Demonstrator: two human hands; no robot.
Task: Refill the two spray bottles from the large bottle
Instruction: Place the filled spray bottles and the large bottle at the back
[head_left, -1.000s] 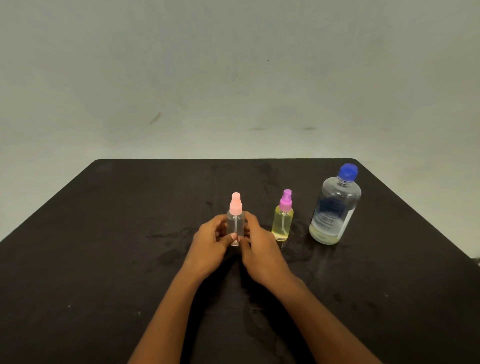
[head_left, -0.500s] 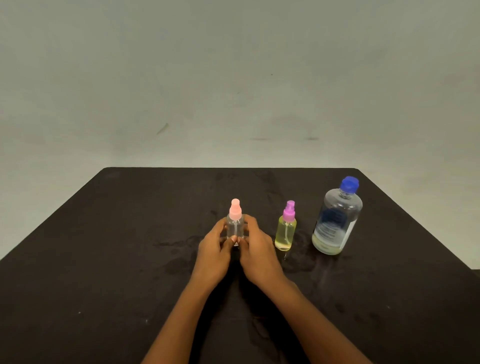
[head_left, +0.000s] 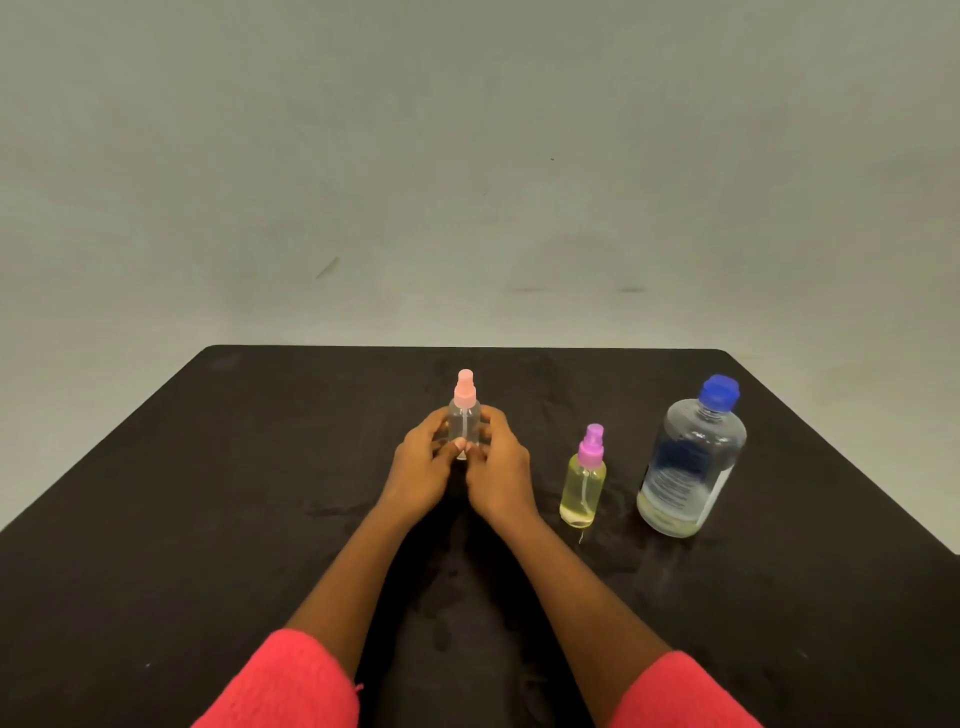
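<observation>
A: Starting nearest the camera. What is showing at the bottom edge?

B: Two pink-red sleeves (head_left: 291, 680), pushed up on the forearms, which are reaching forward over the black table (head_left: 156, 519).

A: And the hands?

B: The left hand (head_left: 418, 475) and the right hand (head_left: 501, 480) are sitting side by side near the middle of the table, both wrapping around the lower body of the clear spray bottle (head_left: 464, 423). Fingers are curling in from each side, thumbs meeting at the front near its base (so both hands are clamping on the same bottle).

A: Is the bottle standing?

B: It is staying upright between the palms, pink sprayer top on. Whether its base is touching the table I cannot tell; the thumbs are covering it. It is looking clear, with no colour showing inside.

A: What is lying to the right?

B: The yellow spray bottle (head_left: 584, 480) is standing upright just beside the right hand, apart from it, purple sprayer on, pale yellow liquid filling most of the body.

A: Further on?

B: The large bottle (head_left: 688, 462) is standing near the table's right edge, just right of the yellow one and not touching it. Blue cap on, label facing the camera, a shallow layer of yellowish liquid sitting at the bottom.

A: Behind everything?

B: The table's far edge, then a plain grey-green wall (head_left: 467, 156) bearing a few faint marks.
</observation>
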